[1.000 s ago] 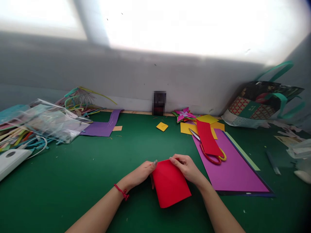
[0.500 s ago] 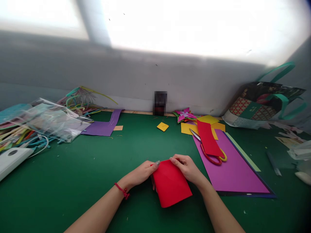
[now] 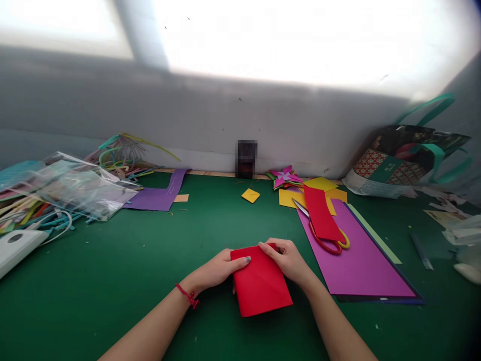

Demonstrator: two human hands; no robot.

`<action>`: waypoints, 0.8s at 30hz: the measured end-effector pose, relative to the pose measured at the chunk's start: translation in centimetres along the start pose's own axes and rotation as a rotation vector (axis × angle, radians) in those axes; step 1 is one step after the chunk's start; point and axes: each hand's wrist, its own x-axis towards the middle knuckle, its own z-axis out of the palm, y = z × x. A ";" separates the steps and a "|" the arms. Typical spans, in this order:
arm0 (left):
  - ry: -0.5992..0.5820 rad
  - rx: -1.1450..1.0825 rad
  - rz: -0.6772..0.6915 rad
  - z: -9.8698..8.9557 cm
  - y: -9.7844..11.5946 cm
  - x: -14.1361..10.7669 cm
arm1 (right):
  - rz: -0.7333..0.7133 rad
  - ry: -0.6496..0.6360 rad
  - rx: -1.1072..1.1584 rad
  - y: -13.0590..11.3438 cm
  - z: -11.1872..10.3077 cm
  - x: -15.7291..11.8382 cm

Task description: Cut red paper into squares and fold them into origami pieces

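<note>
A green table (image 3: 112, 281) spreads before you, a magenta sheet (image 3: 361, 271) lying at your right. Directly in front of you is the red paper (image 3: 262, 290): your left hand (image 3: 218, 266) pinches its left edge, your right hand (image 3: 288, 256) its far right corner. Beyond lies a small yellow square (image 3: 250, 195).

Teal-handled patterned bag (image 3: 393, 167) at right, clear plastic pouch (image 3: 98, 193) and white device (image 3: 20, 246) at left
</note>
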 end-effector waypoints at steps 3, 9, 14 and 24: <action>-0.005 0.017 0.008 -0.1 -0.1 0.1 | 0.023 0.023 0.037 -0.1 0.0 0.1; 0.049 0.032 0.039 0.0 -0.4 0.3 | 0.027 0.006 0.144 -0.9 -0.4 -0.2; 0.076 0.014 0.033 0.1 -0.5 0.3 | 0.003 0.015 0.110 -1.2 -0.4 -0.4; 0.059 0.030 0.032 0.2 -0.4 0.3 | 0.003 0.085 0.102 -0.9 -0.2 -0.3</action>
